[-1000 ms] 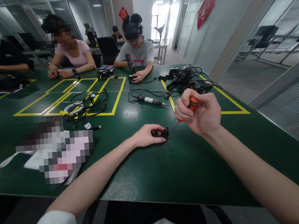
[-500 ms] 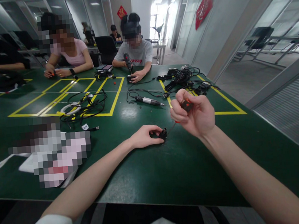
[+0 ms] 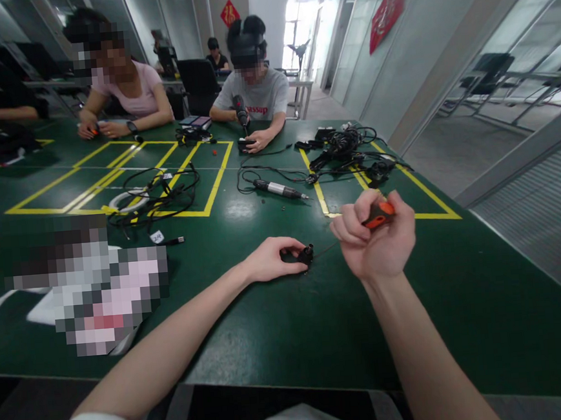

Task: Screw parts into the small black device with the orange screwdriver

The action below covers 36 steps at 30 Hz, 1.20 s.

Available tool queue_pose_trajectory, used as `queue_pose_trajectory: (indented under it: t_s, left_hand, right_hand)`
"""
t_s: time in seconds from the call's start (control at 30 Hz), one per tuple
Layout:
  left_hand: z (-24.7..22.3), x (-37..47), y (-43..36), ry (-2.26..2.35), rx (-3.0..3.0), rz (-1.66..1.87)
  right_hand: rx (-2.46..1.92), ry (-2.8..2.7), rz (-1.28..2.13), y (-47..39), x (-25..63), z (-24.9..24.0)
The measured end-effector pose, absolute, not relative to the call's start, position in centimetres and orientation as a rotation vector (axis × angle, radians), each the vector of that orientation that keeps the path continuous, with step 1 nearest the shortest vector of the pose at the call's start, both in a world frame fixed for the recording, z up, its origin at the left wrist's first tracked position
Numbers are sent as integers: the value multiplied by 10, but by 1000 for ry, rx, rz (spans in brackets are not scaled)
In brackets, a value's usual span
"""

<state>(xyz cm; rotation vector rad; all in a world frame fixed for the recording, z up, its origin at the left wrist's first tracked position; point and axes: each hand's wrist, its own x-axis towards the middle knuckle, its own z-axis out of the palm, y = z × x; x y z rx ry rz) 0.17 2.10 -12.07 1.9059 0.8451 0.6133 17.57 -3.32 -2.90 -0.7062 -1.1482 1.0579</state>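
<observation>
Resting on the green table, my left hand (image 3: 274, 259) pinches a small black part (image 3: 305, 254) between thumb and fingers. The part has a short round stub pointing up; its exact kind is too small to tell. My right hand (image 3: 377, 238) is wrapped round the orange and black handle of a screwdriver (image 3: 379, 215). Its thin shaft runs leftward and down from my fist, the tip at or close to the right side of the black part. Whether the tip touches cannot be made out.
Beyond my hands lies a black and silver electric screwdriver (image 3: 279, 189) with a cord. Tangled black cables (image 3: 343, 147) are at the back right, more cables (image 3: 157, 194) at the left. Blurred pink and white items (image 3: 122, 300) lie front left. Across the table a person (image 3: 254, 95) works with a drill.
My right hand has moved right and down and turned, so the screwdriver lies flatter and more of its orange handle end shows. My left hand stays on the black part.
</observation>
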Motion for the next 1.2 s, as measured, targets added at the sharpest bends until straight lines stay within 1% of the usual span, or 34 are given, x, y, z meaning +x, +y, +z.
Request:
queue_pose_trajectory:
  t_s: [0.2,0.5,0.73,0.97,1.2]
  left_hand:
    - [-119,1,20,833,1906,607]
    - [-121,0,19,830,1904,611]
    - [-122,-1,18,795,1930,617]
    - [-121,-1,18,787,1940,607]
    - [-120,-1,17,765,1928,616]
  right_hand:
    - [-652,-1139,1071,-35,178,-29]
    - [-502,-1164,1288,-28,172,-29]
    - [-595,-1172,1244,-31,155,-31]
    - [-511,-1186,1263,-36,155,-37]
    - [-494,-1183,1118,-36,156,-39]
